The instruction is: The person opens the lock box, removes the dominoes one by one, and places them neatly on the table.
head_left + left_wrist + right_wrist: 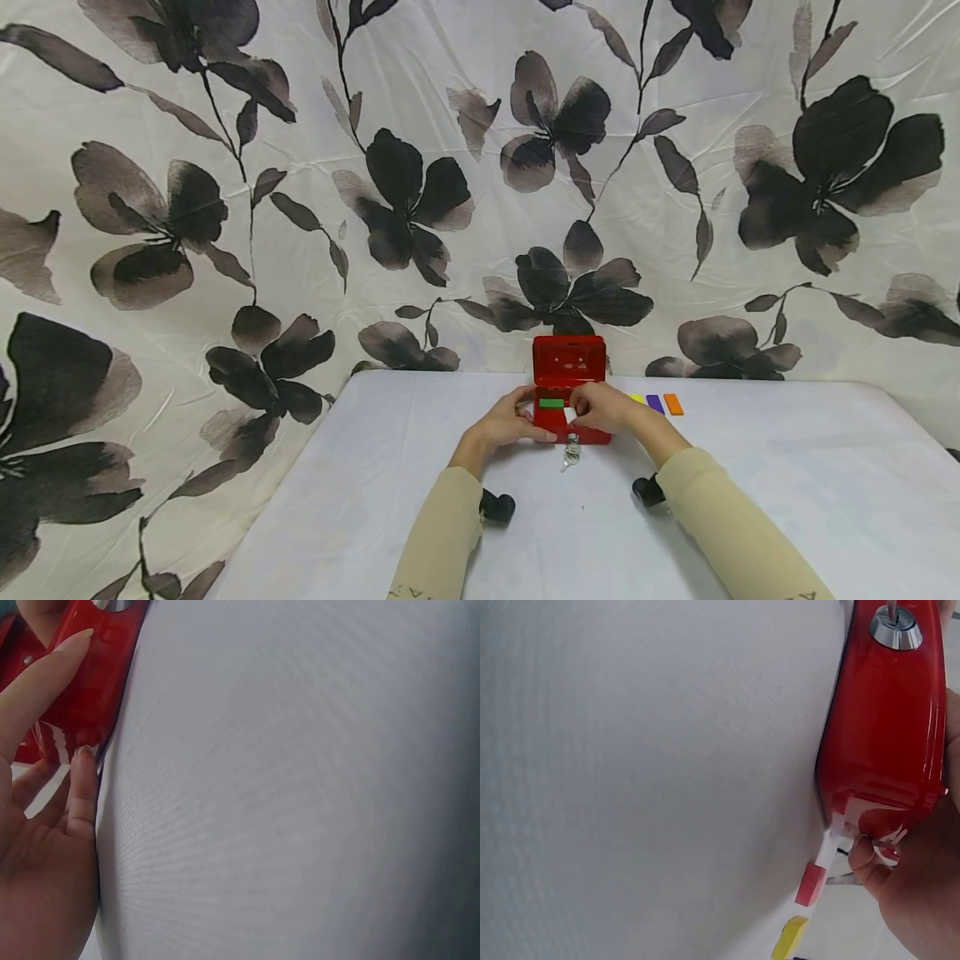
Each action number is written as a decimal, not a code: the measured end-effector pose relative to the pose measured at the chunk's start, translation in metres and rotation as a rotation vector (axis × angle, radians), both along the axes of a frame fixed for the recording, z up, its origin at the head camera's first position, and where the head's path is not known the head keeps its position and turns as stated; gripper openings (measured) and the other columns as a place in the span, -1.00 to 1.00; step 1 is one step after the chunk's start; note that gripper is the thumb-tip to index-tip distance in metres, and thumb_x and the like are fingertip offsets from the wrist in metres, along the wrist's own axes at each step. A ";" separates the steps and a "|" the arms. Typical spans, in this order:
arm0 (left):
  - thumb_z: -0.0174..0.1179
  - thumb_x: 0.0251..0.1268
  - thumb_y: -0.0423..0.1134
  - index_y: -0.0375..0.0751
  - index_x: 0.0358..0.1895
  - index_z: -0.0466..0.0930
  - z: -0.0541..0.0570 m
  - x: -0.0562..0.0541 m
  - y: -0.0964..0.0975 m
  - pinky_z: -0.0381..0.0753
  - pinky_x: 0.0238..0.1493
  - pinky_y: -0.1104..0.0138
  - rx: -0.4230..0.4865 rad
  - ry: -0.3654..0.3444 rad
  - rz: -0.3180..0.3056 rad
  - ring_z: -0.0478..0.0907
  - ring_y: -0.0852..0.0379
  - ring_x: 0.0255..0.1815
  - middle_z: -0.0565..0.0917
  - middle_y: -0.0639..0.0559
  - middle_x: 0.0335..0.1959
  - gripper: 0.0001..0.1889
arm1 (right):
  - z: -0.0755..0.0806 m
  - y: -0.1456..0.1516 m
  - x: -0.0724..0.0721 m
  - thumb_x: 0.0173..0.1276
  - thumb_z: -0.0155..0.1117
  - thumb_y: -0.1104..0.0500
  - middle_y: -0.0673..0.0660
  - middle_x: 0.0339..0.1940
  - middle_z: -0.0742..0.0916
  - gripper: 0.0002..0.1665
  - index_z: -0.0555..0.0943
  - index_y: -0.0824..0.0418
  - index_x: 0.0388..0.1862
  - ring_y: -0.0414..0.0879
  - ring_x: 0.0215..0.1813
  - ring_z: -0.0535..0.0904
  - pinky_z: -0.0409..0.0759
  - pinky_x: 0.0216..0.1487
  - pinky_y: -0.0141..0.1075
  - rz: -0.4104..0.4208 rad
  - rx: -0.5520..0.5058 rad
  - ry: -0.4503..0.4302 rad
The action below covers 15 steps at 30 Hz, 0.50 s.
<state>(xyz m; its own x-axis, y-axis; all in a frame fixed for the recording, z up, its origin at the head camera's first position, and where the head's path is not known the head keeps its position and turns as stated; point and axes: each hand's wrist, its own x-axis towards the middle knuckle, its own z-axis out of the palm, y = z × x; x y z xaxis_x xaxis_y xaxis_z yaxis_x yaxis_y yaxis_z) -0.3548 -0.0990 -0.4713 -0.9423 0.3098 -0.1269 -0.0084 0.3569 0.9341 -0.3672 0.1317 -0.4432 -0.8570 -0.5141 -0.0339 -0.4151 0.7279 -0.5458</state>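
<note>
A red cash box [592, 435] stands on the table with its lid [570, 358] raised. My left hand [508, 418] holds the box at its left side; in the left wrist view the thumb [71, 656] lies on the front wall and the other fingers reach along the side. Over the box's right half, my right hand [606, 407] has its fingers curled down inside, pinching a small white block [569, 414] that they partly cover. A green block [551, 403] lies inside, towards the left. Keys [572, 452] hang from the front lock [896, 630].
Right of the box lie a yellow block [637, 398], a purple block [656, 404] and an orange block [673, 405]. The right wrist view also has a red block [811, 884] beside the box. A floral cloth [405, 208] hangs behind the white table [337, 508].
</note>
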 end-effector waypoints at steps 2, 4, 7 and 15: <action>0.62 -0.01 -0.28 -0.03 0.53 0.31 0.000 0.000 0.000 0.55 -0.02 0.21 0.003 0.001 0.000 0.49 0.02 -0.08 0.56 0.03 0.13 -0.03 | 0.000 0.001 0.000 0.31 0.49 0.22 0.03 -0.34 0.66 -0.74 0.65 0.28 -0.10 -0.07 -0.22 0.53 0.65 0.06 -0.15 0.001 -0.004 0.009; 0.62 -0.02 -0.28 -0.03 0.53 0.31 0.000 0.000 0.000 0.54 -0.01 0.21 0.003 0.002 -0.001 0.50 0.02 -0.08 0.56 0.04 0.13 -0.03 | 0.000 0.001 0.000 0.30 0.50 0.22 0.03 -0.34 0.66 -0.73 0.65 0.29 -0.10 -0.07 -0.22 0.54 0.65 0.06 -0.13 0.003 -0.014 0.016; 0.62 -0.02 -0.29 -0.03 0.53 0.31 0.000 0.000 0.001 0.54 -0.01 0.21 0.008 0.000 -0.002 0.50 0.02 -0.10 0.56 0.04 0.13 -0.03 | -0.001 0.003 0.000 0.29 0.51 0.22 0.03 -0.35 0.67 -0.72 0.64 0.30 -0.10 -0.07 -0.22 0.53 0.66 0.04 -0.14 0.004 -0.038 0.025; 0.62 -0.02 -0.30 -0.02 0.53 0.32 -0.002 -0.001 0.000 0.52 -0.01 0.19 0.007 0.001 -0.002 0.49 0.02 -0.10 0.56 0.03 0.12 -0.04 | 0.001 0.006 -0.001 0.29 0.52 0.18 0.03 -0.35 0.69 -0.68 0.64 0.33 -0.10 -0.08 -0.22 0.54 0.64 -0.03 -0.15 -0.004 -0.091 0.046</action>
<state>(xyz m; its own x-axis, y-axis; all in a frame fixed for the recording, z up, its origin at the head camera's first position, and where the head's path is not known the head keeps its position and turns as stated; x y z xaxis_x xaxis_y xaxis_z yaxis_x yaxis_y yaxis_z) -0.3553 -0.0987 -0.4728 -0.9417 0.3128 -0.1238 -0.0066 0.3508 0.9364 -0.3681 0.1377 -0.4426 -0.8586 -0.5099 0.0523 -0.4385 0.6778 -0.5901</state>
